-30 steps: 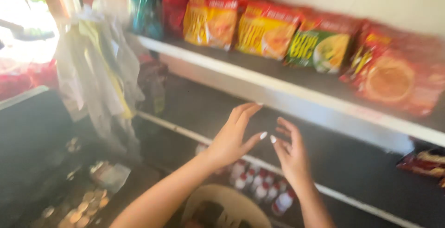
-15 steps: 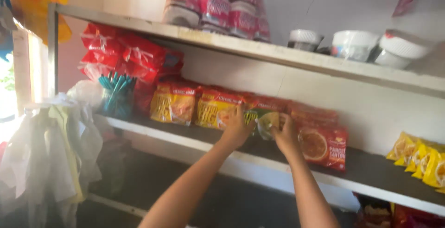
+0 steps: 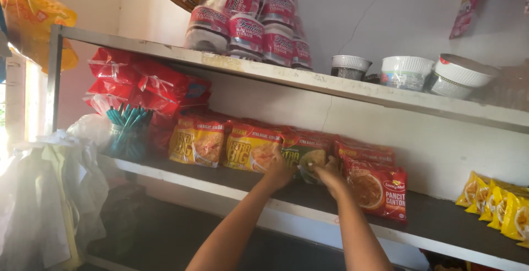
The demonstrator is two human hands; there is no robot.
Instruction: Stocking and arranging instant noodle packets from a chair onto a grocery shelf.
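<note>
Hands seemingly around green packet

Light source: we see strong daylight coming in from the left edge, beside the hanging plastic bags.
Glare: we find the bags and the left border washed out nearly to white, detail lost there.
Brightness: we read the back wall as evenly, softly lit; the lower shelf level sinks into dimness.
Shadows: we note a dark band under the upper shelf, falling over the noodle packets.
Hands: our left hand and right hand sit in that shade, edges slightly soft.
Sharpness: we judge the centre fairly crisp, with mild smear and graininess.
Edges: we see shelf lines tilting and stretching toward the corners.
</note>
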